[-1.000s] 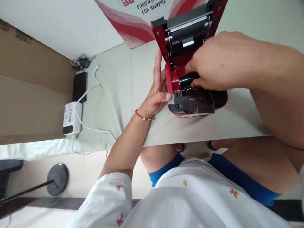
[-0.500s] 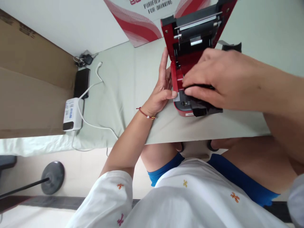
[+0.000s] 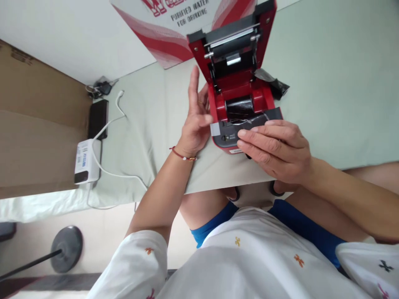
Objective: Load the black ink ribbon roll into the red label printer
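A red and black machine [image 3: 215, 104] stands on the cloth-covered table with its lid raised. Inside its red compartment lies a shiny black roll [image 3: 239, 107], with thin black film [image 3: 260, 119] stretched from it over the front edge. My left hand [image 3: 198, 120] rests against the machine's left side, thumb near a grey tab, fingers apart. At the front right, my right hand [image 3: 276, 149] pinches the black film between thumb and fingers. Another piece of black film [image 3: 276, 86] sticks out at the machine's right rear.
A red and white carton [image 3: 174, 41] stands behind the machine. To the left are a white device [image 3: 87, 161] with a white cable [image 3: 107, 169], a black box [image 3: 99, 119], keys [image 3: 102, 87] and a large cardboard box [image 3: 40, 120].
My right hand has drawn back from over the compartment to the front edge, uncovering the black roll. The machine and my left hand appear farther left in view.
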### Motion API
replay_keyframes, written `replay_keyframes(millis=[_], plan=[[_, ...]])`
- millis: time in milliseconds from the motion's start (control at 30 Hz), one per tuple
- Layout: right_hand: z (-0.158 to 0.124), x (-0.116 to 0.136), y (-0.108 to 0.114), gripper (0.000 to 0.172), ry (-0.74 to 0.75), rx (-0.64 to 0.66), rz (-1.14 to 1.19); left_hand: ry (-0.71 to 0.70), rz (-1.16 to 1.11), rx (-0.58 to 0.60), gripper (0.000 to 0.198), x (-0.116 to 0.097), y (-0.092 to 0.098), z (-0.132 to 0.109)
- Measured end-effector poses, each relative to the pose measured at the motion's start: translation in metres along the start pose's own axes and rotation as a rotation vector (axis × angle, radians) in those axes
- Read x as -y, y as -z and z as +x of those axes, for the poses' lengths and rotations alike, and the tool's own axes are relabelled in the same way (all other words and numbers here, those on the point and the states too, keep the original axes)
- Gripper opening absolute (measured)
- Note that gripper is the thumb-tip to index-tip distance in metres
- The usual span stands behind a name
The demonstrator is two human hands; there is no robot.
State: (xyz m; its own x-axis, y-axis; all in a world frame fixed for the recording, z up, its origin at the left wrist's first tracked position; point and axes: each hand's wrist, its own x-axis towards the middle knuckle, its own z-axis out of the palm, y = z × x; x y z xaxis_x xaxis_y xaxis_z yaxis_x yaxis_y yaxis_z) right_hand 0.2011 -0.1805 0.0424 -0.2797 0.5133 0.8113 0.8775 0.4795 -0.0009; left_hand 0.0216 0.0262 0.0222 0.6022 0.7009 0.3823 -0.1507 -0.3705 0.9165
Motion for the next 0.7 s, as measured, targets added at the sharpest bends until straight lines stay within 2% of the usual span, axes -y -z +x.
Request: replay_keyframes(millis=[67,200,267,367,400,467,533,600,633,667,700], plan=[[-0.003,-0.002,-0.004,0.045,-0.006,-0.059,-0.002,0.003,-0.039,-0.078,0.092,0.0,0.005,0.01],[-0.006,-0.003,-0.007,0.039,-0.009,-0.115,0.02,0.059,-0.24,-0.1,0.087,-0.01,0.014,0.038],[-0.006,-0.002,-0.008,0.041,-0.04,-0.092,0.021,0.046,-0.242,-0.109,0.077,-0.023,0.012,0.053],[-0.007,-0.001,-0.009,0.042,-0.046,-0.096,0.022,0.132,-0.266,-0.091,0.045,-0.048,0.002,0.069],[-0.006,0.0,-0.009,0.041,-0.034,-0.109,0.023,0.135,-0.274,-0.111,0.044,-0.056,-0.001,0.071],[-0.006,0.001,-0.009,0.041,-0.016,-0.129,0.021,0.118,-0.262,-0.139,0.05,-0.069,-0.006,0.069],[-0.006,0.003,-0.008,0.044,-0.027,-0.142,0.031,0.025,-0.234,-0.146,0.048,-0.077,-0.008,0.059],[-0.006,0.004,-0.006,0.047,-0.053,-0.152,0.064,-0.13,-0.172,-0.097,0.052,-0.081,-0.008,0.043],[-0.006,0.005,-0.004,0.048,-0.06,-0.153,0.08,-0.18,-0.181,-0.112,0.051,-0.081,-0.008,0.033],[-0.006,0.005,-0.003,0.048,-0.061,-0.152,0.089,-0.196,-0.155,-0.111,0.054,-0.081,-0.008,0.022],[-0.006,0.006,-0.001,0.046,-0.058,-0.147,0.086,-0.195,-0.11,-0.158,0.05,-0.079,-0.009,0.012]])
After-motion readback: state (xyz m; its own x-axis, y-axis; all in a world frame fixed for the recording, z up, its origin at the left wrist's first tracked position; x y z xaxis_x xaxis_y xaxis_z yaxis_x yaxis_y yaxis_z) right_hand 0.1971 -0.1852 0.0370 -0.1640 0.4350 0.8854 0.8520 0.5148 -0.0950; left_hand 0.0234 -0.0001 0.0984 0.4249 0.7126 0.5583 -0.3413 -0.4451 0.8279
